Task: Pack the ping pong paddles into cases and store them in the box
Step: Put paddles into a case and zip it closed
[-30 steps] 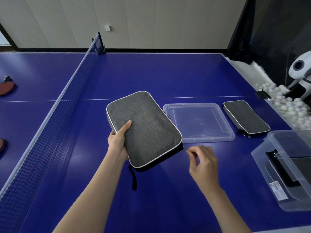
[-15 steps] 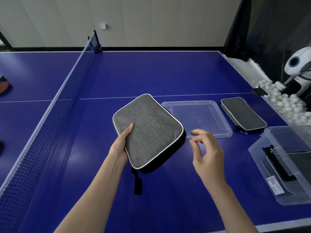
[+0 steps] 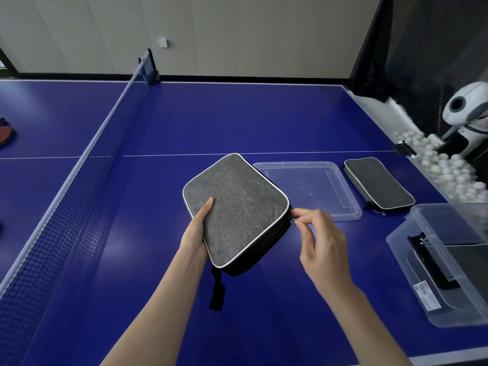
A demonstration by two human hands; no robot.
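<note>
My left hand (image 3: 196, 231) grips a grey paddle case (image 3: 237, 207) with white piping by its left edge, thumb on top, holding it tilted above the blue table (image 3: 237, 120). A black strap hangs from the case's near end. At the case's right corner my right hand (image 3: 317, 233) pinches the zipper pull. A second grey case (image 3: 379, 186) lies flat to the right. The clear plastic box (image 3: 422, 260) at the right edge holds dark cases. Its lid (image 3: 311, 191) lies flat behind the held case.
The net (image 3: 87, 180) runs along the left. A red paddle (image 3: 5, 132) lies beyond it at the far left. A white ball machine (image 3: 467, 112) and several white balls (image 3: 443, 165) sit off the table's right side.
The case has shifted a little to the right. My right hand rose from beside the near right edge to the case's right corner and took hold of the zipper pull.
</note>
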